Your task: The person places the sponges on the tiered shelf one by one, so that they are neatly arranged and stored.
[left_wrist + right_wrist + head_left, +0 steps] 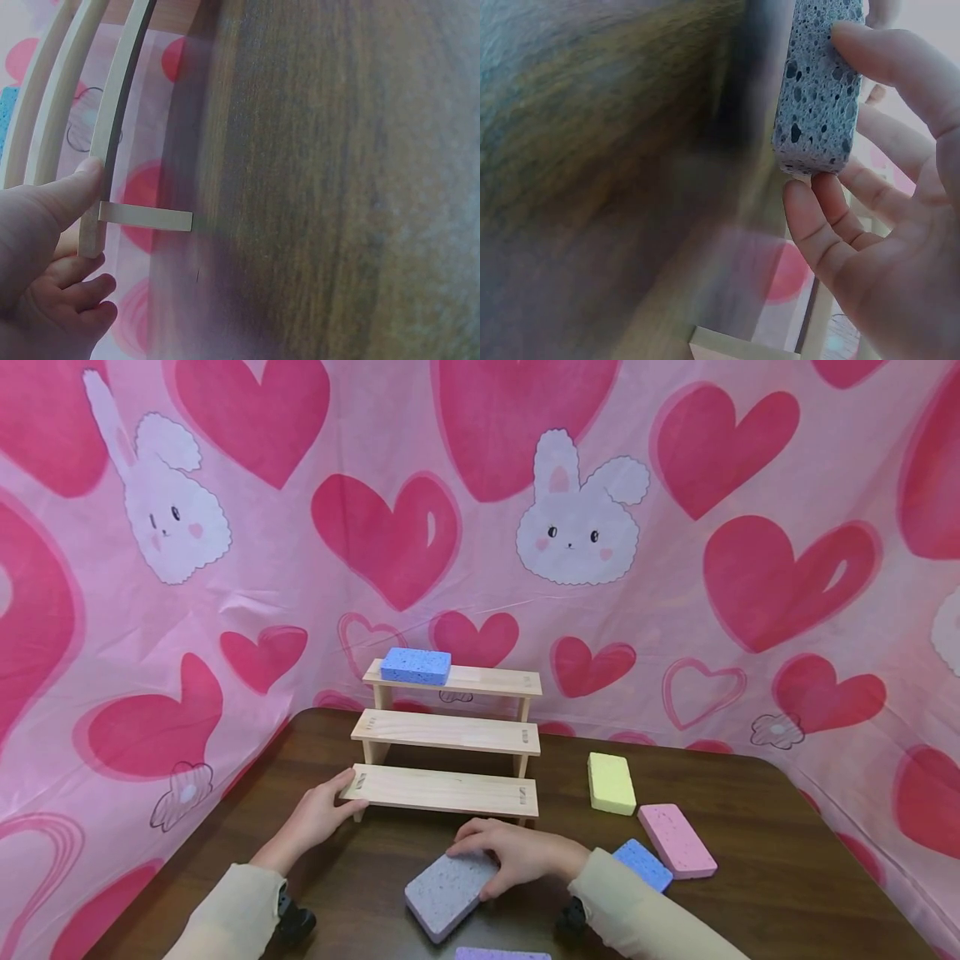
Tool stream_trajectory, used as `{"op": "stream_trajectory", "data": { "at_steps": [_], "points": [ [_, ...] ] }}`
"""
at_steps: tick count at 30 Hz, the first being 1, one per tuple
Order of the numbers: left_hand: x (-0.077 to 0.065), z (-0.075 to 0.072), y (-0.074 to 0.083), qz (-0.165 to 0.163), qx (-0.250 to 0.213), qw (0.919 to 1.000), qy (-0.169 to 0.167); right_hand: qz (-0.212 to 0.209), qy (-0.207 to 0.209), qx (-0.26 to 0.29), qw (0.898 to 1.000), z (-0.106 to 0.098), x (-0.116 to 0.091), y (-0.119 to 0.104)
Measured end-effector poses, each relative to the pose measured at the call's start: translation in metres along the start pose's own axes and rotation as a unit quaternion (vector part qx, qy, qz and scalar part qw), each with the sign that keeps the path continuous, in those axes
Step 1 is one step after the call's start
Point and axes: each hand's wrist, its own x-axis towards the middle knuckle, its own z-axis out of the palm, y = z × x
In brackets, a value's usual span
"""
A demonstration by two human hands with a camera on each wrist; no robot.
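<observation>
A three-tier wooden step shelf (450, 789) stands on the brown table. My left hand (318, 817) grips the left end of its lowest step. In the left wrist view the thumb (88, 171) presses one side of that step's board (112, 112), and the fingers curl behind its end. My right hand (517, 853) holds a grey, pitted sponge (444, 897) in front of the shelf. The right wrist view shows the thumb on the grey sponge's (821, 97) side edge and fingers around its far side and end. On the top step, toward the left, lies a blue sponge (415, 667).
Right of the shelf lie a yellow sponge (611, 783), a pink sponge (677, 841) and another blue sponge (643, 865), partly behind the right sleeve. A purple sponge (502, 954) shows at the bottom edge. Behind the table (780, 860) hangs a pink heart-and-rabbit cloth (480, 552).
</observation>
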Motion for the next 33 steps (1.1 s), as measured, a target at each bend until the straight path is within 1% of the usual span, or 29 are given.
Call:
{"op": "stream_trajectory", "data": {
  "at_steps": [3,10,14,17,26,33],
  "points": [
    [0.000,0.000,0.000,0.002,0.001,1.0000,0.001,0.002,0.011,0.012,1.000,-0.003,-0.002,-0.002],
    [0.000,0.000,0.001,0.005,0.000,1.0000,0.004,0.002,0.035,0.021,0.999,-0.013,-0.007,-0.009],
    [-0.001,-0.001,0.002,0.006,0.001,1.0000,0.004,0.007,0.051,0.043,0.998,-0.018,-0.009,-0.012],
    [-0.001,-0.002,0.002,0.004,0.000,1.0000,0.003,0.014,0.064,0.049,0.997,-0.024,-0.011,-0.014],
    [-0.002,-0.002,0.003,0.009,0.003,0.9999,0.003,0.021,0.107,0.027,0.994,-0.047,-0.018,-0.016],
    [-0.002,-0.002,0.004,0.009,0.001,1.0000,0.004,0.060,0.140,0.009,0.988,-0.068,-0.022,-0.019]
  ]
}}
